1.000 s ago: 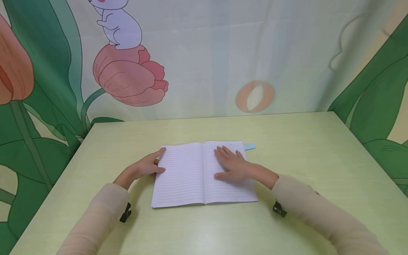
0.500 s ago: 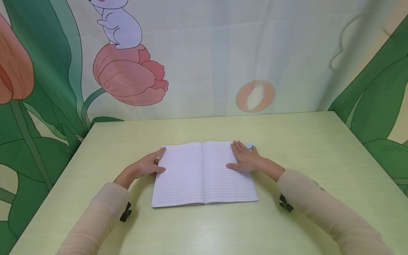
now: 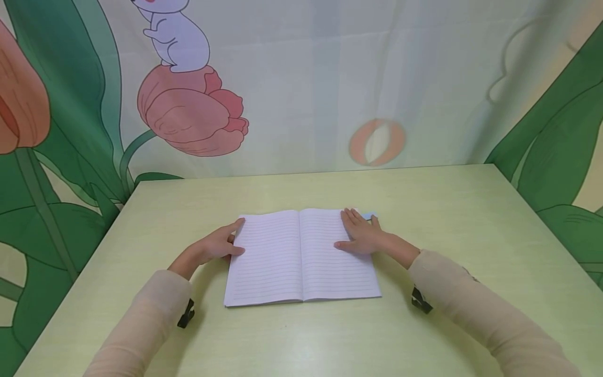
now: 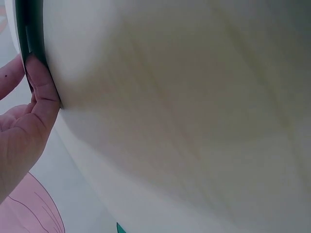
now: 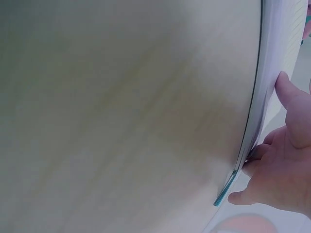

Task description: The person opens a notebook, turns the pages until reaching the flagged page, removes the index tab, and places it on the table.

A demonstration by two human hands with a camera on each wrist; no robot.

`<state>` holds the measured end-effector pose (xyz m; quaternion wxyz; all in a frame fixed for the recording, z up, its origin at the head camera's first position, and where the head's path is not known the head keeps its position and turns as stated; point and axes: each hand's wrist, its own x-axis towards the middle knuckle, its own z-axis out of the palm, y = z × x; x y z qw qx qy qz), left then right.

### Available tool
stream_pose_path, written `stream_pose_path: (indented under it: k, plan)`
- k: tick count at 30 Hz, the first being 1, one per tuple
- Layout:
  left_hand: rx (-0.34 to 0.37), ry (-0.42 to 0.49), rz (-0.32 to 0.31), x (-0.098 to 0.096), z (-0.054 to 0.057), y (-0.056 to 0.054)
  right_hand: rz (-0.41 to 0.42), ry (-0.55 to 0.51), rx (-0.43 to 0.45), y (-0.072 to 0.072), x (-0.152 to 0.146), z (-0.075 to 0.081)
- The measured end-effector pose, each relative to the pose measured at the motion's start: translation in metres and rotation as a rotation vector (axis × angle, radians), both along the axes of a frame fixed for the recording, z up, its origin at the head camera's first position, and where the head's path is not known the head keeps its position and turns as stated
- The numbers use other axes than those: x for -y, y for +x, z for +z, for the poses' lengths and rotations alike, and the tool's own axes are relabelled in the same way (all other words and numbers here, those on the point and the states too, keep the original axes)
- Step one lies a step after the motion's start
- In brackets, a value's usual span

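Observation:
An open notebook (image 3: 268, 262) with lined white pages lies on the table, its dark green cover (image 4: 35, 34) showing at the edge in the left wrist view. My left hand (image 3: 218, 244) pinches its left edge, the thumb on the page and a curled finger against the cover side. On the upper right part of the right page my right hand (image 3: 361, 234) rests with fingers extended, the little finger spread past the page edge. A light blue tab (image 3: 369, 215) sticks out beyond the notebook's upper right side, beside that hand; the right wrist view also shows it.
The pale green table (image 3: 301, 345) spreads around the notebook on all sides. Behind it hangs a white cloth (image 3: 292, 104) printed with flowers, leaves and a rabbit. A black clip-like piece (image 3: 186, 314) hangs below each sleeve cuff.
My right hand has slid right across the right page, from its middle to its upper outer edge, then stayed there. The left hand and the notebook have not moved.

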<state>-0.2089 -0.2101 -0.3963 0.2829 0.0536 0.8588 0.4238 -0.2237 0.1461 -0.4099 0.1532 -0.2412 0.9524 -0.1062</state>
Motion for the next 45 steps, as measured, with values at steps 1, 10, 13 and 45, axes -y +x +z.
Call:
stream_pose_path:
  k: [1, 10, 13, 45]
  plan:
    - [-0.001, 0.0, 0.002, 0.0, 0.0, 0.0, 0.001, -0.004, 0.0, 0.0, 0.0, 0.0]
    - [-0.01, -0.009, -0.001, 0.001, 0.0, 0.0, 0.012, -0.085, 0.026, 0.001, 0.003, -0.001]
    - [-0.012, -0.012, -0.002, 0.001, -0.001, -0.001, 0.014, -0.167, 0.05, 0.002, 0.003, 0.0]
    - [0.082, 0.131, 0.079, 0.003, -0.001, -0.001, 0.257, -0.238, 0.207, 0.043, 0.084, 0.012]
